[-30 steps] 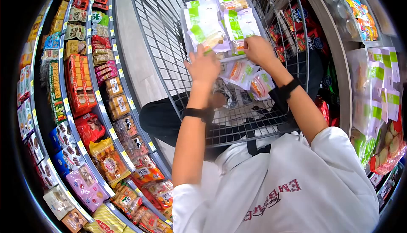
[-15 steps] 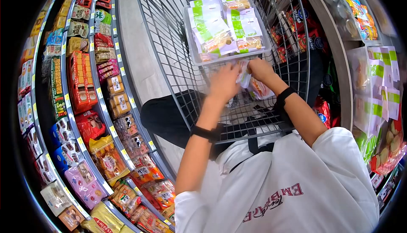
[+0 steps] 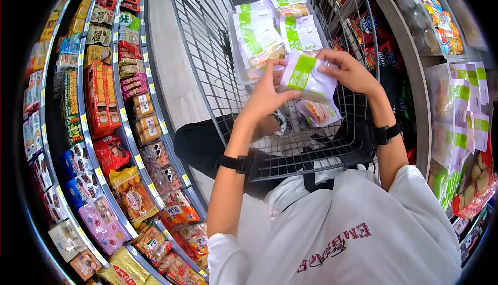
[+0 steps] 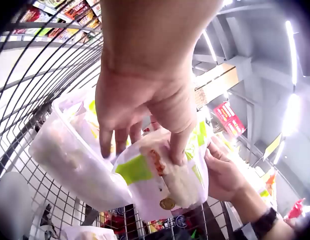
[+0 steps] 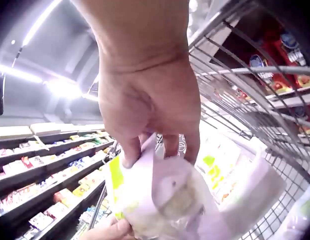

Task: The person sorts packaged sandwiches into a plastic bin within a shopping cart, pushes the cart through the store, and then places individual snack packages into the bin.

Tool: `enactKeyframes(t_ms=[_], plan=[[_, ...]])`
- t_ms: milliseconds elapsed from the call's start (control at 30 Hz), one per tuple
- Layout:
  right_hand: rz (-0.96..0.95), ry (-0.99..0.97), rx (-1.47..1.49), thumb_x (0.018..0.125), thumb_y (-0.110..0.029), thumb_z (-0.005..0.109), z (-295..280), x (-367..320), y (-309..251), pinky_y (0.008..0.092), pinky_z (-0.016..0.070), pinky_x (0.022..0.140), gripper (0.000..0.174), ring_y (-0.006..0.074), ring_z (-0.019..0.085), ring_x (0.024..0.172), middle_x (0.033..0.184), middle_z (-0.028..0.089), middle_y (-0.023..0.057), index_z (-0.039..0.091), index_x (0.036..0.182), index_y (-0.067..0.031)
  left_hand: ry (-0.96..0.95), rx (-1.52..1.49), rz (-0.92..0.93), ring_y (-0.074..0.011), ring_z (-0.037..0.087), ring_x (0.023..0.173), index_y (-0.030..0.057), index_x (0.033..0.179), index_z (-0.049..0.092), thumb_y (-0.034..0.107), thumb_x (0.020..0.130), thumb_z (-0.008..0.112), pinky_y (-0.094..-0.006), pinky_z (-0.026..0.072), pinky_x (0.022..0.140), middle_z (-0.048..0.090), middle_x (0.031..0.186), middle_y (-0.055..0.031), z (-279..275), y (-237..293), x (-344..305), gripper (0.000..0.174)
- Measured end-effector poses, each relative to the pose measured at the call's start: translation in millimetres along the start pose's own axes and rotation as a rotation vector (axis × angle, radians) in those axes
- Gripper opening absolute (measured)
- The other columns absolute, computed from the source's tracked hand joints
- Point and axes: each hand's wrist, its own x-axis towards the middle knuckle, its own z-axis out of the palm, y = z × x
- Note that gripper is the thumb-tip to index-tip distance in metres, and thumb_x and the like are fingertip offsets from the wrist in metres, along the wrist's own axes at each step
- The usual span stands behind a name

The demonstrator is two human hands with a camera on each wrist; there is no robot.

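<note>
Between both hands, above the front of the shopping cart, is a sandwich packet [image 3: 307, 73] in white and green wrapping. My left hand [image 3: 265, 94] holds its left side; in the left wrist view the thumb [image 4: 179, 146] lies on the clear face showing the filling. My right hand [image 3: 353, 73] pinches the packet near its upper right corner. Right behind it, a clear plastic bin [image 4: 70, 152] holds several similar packets [image 3: 259, 44]. Below the hands, another sandwich packet [image 3: 320, 113] lies in the cart.
The wire cart [image 3: 199, 62] surrounds the bin and hands. Snack shelves [image 3: 116, 116] run along the left. At right, behind a wooden panel [image 3: 404, 41], stands another clear bin of similar packets [image 3: 456, 108]. Dark trousers [image 3: 199, 142] show through the cart's left side.
Both hands came down from the bin's front edge to the loose packets in the cart, took hold of one, and lifted it. It now faces up between them; one packet remains below.
</note>
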Motion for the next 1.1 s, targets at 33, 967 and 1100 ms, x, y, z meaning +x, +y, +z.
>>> enactKeyframes(t_ms=[33, 967, 1100], plan=[[0.0, 0.004, 0.001, 0.097, -0.009, 0.06, 2, 3, 6, 0.0246, 0.0455, 0.086, 0.022, 0.0076, 0.054, 0.101, 0.111, 0.063, 0.0039, 0.056, 0.117, 0.0003, -0.003, 0.001, 0.0, -0.0286, 0.06, 0.117, -0.0001, 0.129, 0.038, 0.016, 0.076, 0.083, -0.0401, 0.0482, 0.099, 0.06, 0.123, -0.0224, 3, 0, 3, 0.072], [0.55, 0.723, -0.558, 0.084, -0.042, 0.069, 6, 52, 101, 0.0449, 0.044, 0.101, 0.061, 0.0433, 0.052, 0.121, 0.128, 0.053, 0.0311, 0.055, 0.13, -0.0046, -0.278, 0.895, -0.288, -0.0445, 0.059, 0.115, -0.0069, 0.126, 0.049, 0.037, 0.061, 0.088, -0.0441, 0.0503, 0.097, 0.056, 0.126, -0.0344, 85, -168, 69, 0.088], [0.229, 0.778, -0.547, 0.079, -0.035, 0.075, -4, 35, 59, 0.0435, 0.0435, 0.101, 0.058, 0.041, 0.054, 0.116, 0.121, 0.056, 0.0294, 0.057, 0.123, -0.0017, -0.213, 0.933, -0.223, -0.0429, 0.058, 0.118, -0.0036, 0.119, 0.054, 0.04, 0.057, 0.091, -0.0447, 0.049, 0.096, 0.064, 0.116, -0.0292, 78, -167, 59, 0.085]])
